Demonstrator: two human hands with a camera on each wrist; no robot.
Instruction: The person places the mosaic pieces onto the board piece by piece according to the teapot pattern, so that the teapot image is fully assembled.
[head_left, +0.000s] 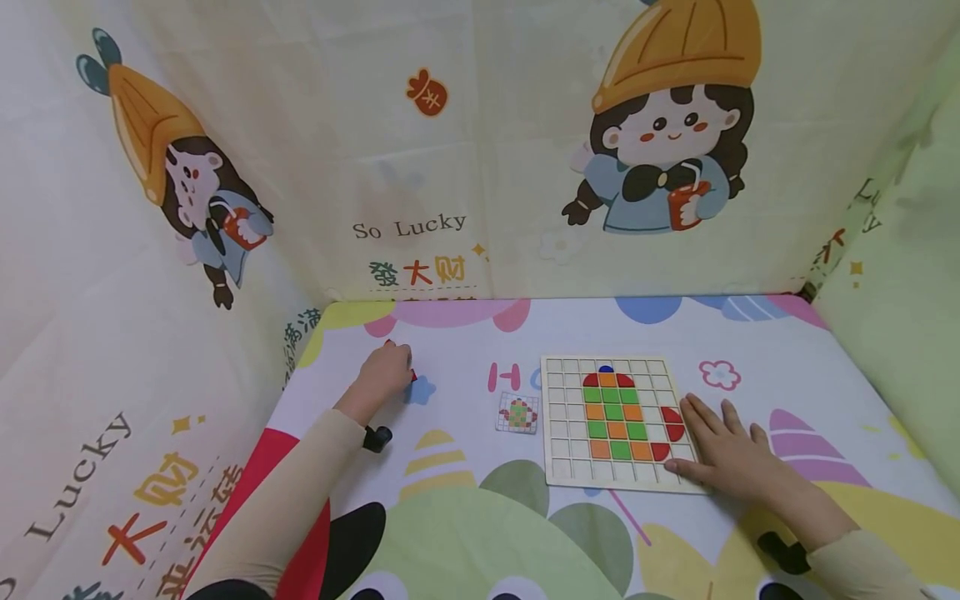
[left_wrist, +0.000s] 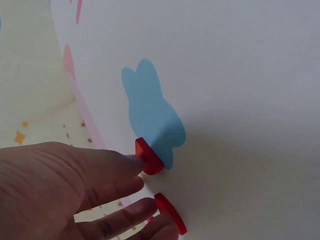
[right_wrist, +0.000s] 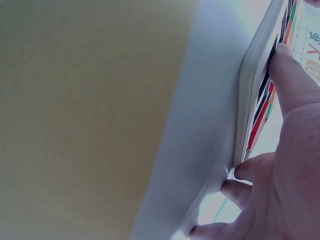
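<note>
My left hand [head_left: 381, 375] is at the far left of the table. In the left wrist view, its thumb and finger pinch a small red block [left_wrist: 149, 159] just at the tabletop. A second red block [left_wrist: 170, 214] lies against the other fingertips. My right hand [head_left: 735, 454] rests at the right edge of a white gridded board [head_left: 562, 467], thumb on its lower right corner and fingers spread along the side. Green, orange, red and blue tiles [head_left: 613, 412] form a figure on the grid, with red rounded tiles [head_left: 672, 423] apart at its right.
Left of the board lies a small pattern card [head_left: 517, 413] with a coloured figure on a grid. A printed cloth [head_left: 465, 350] covers the table. Printed curtains [head_left: 510, 167] stand behind and on both sides.
</note>
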